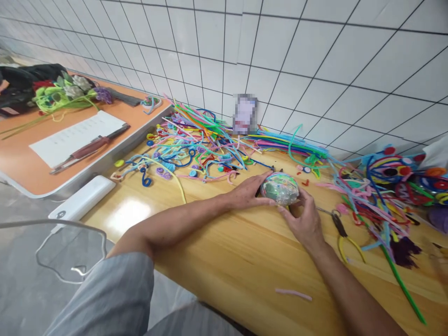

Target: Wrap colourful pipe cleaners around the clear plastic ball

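Observation:
Between my two hands is a rounded, shiny, see-through ball-like thing (280, 189) with green, pink and blue colours on it. My left hand (249, 191) grips it from the left, thumb along its lower edge. From the right, my right hand (304, 217) closes on it with thumb and fingers at its lower side. The ball is just above or on the wooden table (224, 252); I cannot tell which. Yellow-handled pliers (341, 233) lie to the right of my right hand. A short pink pipe cleaner (293, 294) rests nearer to me.
Loose coloured pipe cleaners (196, 144) cover the table's back left, and more (374, 200) lie at the right beside decorated round figures (392, 170). A phone (245, 114) leans on the tiled wall. A white power bank (82, 198) sits at the left edge, near an orange table (21, 158).

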Tool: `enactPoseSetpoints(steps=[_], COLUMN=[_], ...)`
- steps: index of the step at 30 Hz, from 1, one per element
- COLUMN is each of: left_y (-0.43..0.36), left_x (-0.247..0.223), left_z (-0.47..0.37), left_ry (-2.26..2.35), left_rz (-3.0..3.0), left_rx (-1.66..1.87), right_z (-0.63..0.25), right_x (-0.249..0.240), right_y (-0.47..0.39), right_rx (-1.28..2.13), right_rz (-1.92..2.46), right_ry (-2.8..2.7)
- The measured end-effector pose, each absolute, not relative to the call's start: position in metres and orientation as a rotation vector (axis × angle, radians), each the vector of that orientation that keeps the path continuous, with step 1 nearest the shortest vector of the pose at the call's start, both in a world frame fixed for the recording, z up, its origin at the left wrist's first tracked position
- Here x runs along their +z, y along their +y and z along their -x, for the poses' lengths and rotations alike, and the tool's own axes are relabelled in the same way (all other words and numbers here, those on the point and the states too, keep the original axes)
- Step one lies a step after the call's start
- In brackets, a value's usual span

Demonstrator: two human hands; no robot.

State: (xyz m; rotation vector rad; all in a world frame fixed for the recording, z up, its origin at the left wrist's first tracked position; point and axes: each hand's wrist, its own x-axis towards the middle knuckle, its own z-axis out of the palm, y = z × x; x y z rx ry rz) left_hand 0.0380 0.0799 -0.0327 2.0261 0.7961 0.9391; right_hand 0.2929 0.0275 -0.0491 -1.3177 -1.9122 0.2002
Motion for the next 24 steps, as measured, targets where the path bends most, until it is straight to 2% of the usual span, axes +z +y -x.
enactPoseSetpoints(steps=[5, 11, 24], left_y=[0.0788, 0.0782, 0.0755], left_x=[-0.0302, -0.0297, -0.0275], left_z=[-0.0391, -0.0371, -0.0389], left_ry=[0.809, 0.818, 0.837], left_rz=[-1.99, -2.022, -2.058], left_rx=[0.939, 0.917, 0.895], right_z=[-0.292, -0.2948, -0.2923], right_x=[-0.0527, -0.0574, -0.0568], right_y=[0.029, 0.0315, 0.0262], right_rx=[0.192, -0.01, 0.045], right_rz=[1.349, 1.427, 1.402], right_ry=[-1.918, -2.037, -1.991])
